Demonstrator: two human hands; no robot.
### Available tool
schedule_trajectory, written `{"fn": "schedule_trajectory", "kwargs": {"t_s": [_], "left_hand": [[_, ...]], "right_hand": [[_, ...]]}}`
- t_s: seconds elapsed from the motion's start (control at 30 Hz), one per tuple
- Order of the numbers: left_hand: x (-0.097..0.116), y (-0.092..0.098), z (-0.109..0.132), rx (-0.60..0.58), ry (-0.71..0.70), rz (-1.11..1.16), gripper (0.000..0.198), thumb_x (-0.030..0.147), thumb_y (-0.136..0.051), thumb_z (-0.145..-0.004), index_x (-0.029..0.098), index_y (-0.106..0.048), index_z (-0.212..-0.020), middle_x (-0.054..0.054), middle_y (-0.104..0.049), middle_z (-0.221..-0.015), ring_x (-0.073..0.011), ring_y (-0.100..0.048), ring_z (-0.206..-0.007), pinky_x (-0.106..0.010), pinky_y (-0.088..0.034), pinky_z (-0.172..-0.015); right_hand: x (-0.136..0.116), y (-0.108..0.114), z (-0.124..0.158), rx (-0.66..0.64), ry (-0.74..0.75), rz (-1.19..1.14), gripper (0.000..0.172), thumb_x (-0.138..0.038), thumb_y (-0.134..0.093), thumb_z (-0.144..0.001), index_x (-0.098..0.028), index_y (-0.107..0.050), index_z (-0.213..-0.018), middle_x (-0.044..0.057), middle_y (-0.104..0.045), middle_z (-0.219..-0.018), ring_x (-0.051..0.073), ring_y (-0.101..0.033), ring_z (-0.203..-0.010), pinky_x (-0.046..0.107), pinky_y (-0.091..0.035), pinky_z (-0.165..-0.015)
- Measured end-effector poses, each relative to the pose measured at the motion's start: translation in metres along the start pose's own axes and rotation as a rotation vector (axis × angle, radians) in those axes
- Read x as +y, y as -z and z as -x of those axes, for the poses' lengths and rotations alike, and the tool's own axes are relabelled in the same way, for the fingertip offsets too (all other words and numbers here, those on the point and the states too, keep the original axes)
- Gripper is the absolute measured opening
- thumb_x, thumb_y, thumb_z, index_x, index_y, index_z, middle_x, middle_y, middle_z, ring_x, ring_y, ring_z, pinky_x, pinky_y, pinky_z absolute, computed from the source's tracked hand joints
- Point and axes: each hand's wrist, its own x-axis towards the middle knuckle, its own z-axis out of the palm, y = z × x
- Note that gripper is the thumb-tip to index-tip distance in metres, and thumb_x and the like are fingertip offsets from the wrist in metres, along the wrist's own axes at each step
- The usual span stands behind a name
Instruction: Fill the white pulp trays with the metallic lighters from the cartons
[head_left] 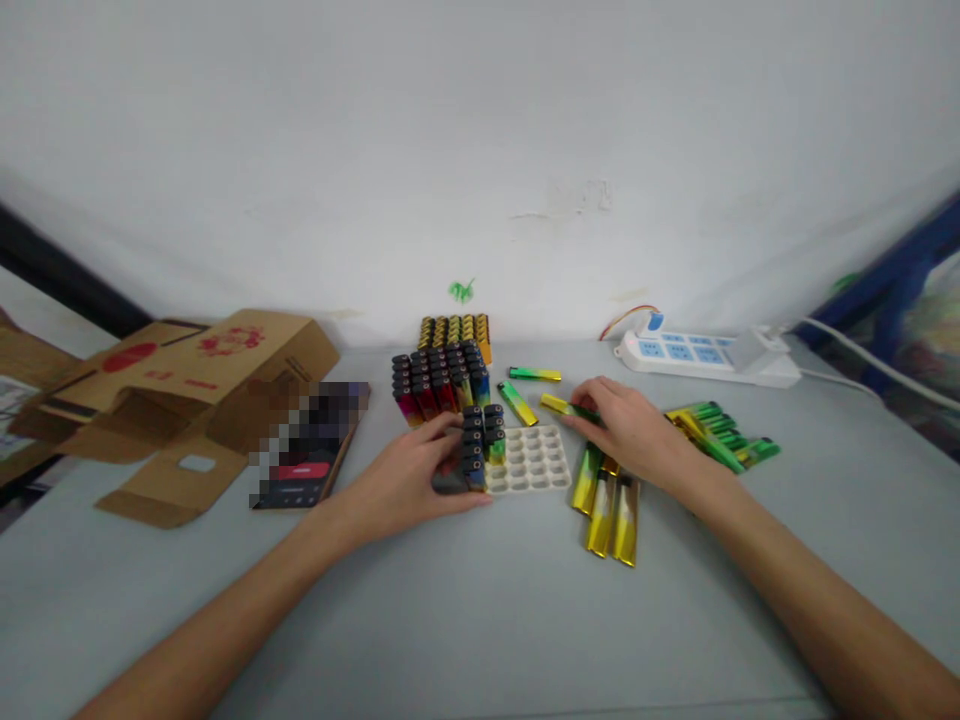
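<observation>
Grey tabletop [495, 620] below a white wall [480, 200] carries the white tray [531, 456] at mid-width, toward the back edge. The left hand [409, 475], half closed, holds its left end; the right hand [634, 425] pinches a yellow-green lighter [556, 404]. Best keep the tray steady, the pinch light. Power strip [709, 358]: back edge, rightward; cardboard box [225, 350]: toward the left edge.

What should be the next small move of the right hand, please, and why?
I would probably carry the yellow-green lighter from the right hand to the white tray and stand it in a free hole beside the upright lighters: many holes show unfilled, and the left hand is already at the tray's filled side.
</observation>
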Motion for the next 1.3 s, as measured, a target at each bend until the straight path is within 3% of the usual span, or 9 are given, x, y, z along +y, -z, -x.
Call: {"fn": "schedule_trajectory", "kwargs": {"t_s": [0.17, 0.37, 0.47, 0.63, 0.83, 0.93, 1.07, 1.2, 1.3], "left_hand": [[0.002, 0.000, 0.001, 0.008, 0.000, 0.014, 0.051, 0.061, -0.079, -0.086, 0.017, -0.075, -0.111, -0.015, -0.065, -0.138, -0.0349, -0.072, -0.120, -0.044, -0.062, -0.104], [0.001, 0.000, 0.000, 0.021, -0.006, 0.017, 0.053, 0.061, -0.080, -0.086, 0.017, -0.075, -0.115, -0.015, -0.066, -0.139, -0.0356, -0.070, -0.124, -0.044, -0.061, -0.106], [0.000, -0.001, 0.000, 0.029, -0.019, 0.023, 0.051, 0.062, -0.079, -0.086, 0.018, -0.076, -0.113, -0.014, -0.066, -0.139, -0.0349, -0.070, -0.123, -0.044, -0.061, -0.106], [0.001, 0.000, 0.001, 0.016, 0.015, 0.019, 0.055, 0.062, -0.080, -0.085, 0.017, -0.076, -0.116, -0.016, -0.066, -0.139, -0.0343, -0.073, -0.115, -0.043, -0.064, -0.098], [-0.001, -0.001, 0.002, 0.032, 0.000, 0.030, 0.054, 0.062, -0.080, -0.085, 0.018, -0.076, -0.117, -0.014, -0.067, -0.136, -0.0329, -0.074, -0.112, -0.041, -0.065, -0.095], [0.000, 0.000, 0.001, 0.039, -0.005, 0.040, 0.052, 0.061, -0.081, -0.085, 0.018, -0.077, -0.115, -0.014, -0.068, -0.134, -0.0319, -0.075, -0.109, -0.040, -0.066, -0.093], [0.003, 0.002, 0.000, 0.020, 0.007, 0.058, 0.048, 0.058, -0.080, -0.085, 0.018, -0.077, -0.111, -0.013, -0.068, -0.132, -0.0301, -0.075, -0.106, -0.039, -0.065, -0.092], [0.003, 0.002, 0.000, 0.023, 0.015, 0.051, 0.050, 0.059, -0.081, -0.084, 0.018, -0.077, -0.114, -0.014, -0.068, -0.134, -0.0307, -0.075, -0.106, -0.040, -0.065, -0.092], [0.002, 0.001, 0.000, 0.019, 0.011, 0.030, 0.052, 0.059, -0.081, -0.085, 0.018, -0.076, -0.116, -0.014, -0.067, -0.136, -0.0322, -0.073, -0.113, -0.041, -0.063, -0.097]], "right_hand": [[0.000, 0.011, 0.001, 0.100, -0.125, -0.140, 0.029, -0.047, -0.062, -0.103, -0.023, -0.061, -0.119, 0.002, -0.074, -0.078, 0.023, -0.063, -0.065, 0.032, -0.042, -0.061], [-0.005, 0.016, -0.004, 0.136, -0.188, -0.557, 0.032, -0.051, -0.077, -0.091, -0.021, -0.074, -0.102, -0.003, -0.060, -0.069, 0.017, -0.054, -0.063, 0.030, -0.039, -0.058], [-0.014, 0.015, -0.004, 0.088, -0.195, -0.829, 0.034, -0.052, -0.079, -0.090, -0.021, -0.076, -0.104, -0.001, -0.065, -0.077, 0.018, -0.060, -0.072, 0.032, -0.049, -0.066], [-0.031, 0.013, -0.002, 0.014, -0.248, -1.289, 0.029, -0.049, -0.075, -0.096, -0.023, -0.069, -0.106, 0.007, -0.079, -0.112, 0.023, -0.074, -0.105, 0.044, -0.059, -0.098], [-0.034, 0.005, -0.001, -0.034, -0.232, -1.320, 0.031, -0.051, -0.071, -0.098, -0.025, -0.062, -0.114, 0.000, -0.072, -0.086, 0.020, -0.073, -0.085, 0.040, -0.061, -0.086], [-0.037, 0.004, -0.001, -0.035, -0.233, -1.337, 0.034, -0.054, -0.066, -0.100, -0.026, -0.059, -0.118, -0.004, -0.064, -0.080, 0.016, -0.065, -0.069, 0.033, -0.056, -0.068], [-0.043, 0.007, -0.003, -0.056, -0.308, -1.378, 0.042, -0.063, -0.068, -0.094, -0.026, -0.057, -0.112, -0.009, -0.045, -0.068, 0.010, -0.036, -0.050, 0.023, -0.031, -0.047], [-0.043, 0.005, -0.003, -0.047, -0.487, -1.403, 0.059, -0.081, -0.051, -0.093, -0.024, -0.050, -0.079, -0.011, -0.023, -0.062, 0.009, -0.012, -0.049, 0.022, -0.010, -0.043], [-0.041, 0.000, -0.003, -0.006, -0.527, -1.377, 0.056, -0.073, -0.048, -0.096, -0.025, -0.039, -0.067, -0.010, -0.020, -0.059, 0.009, -0.009, -0.050, 0.024, -0.008, -0.043]]}}
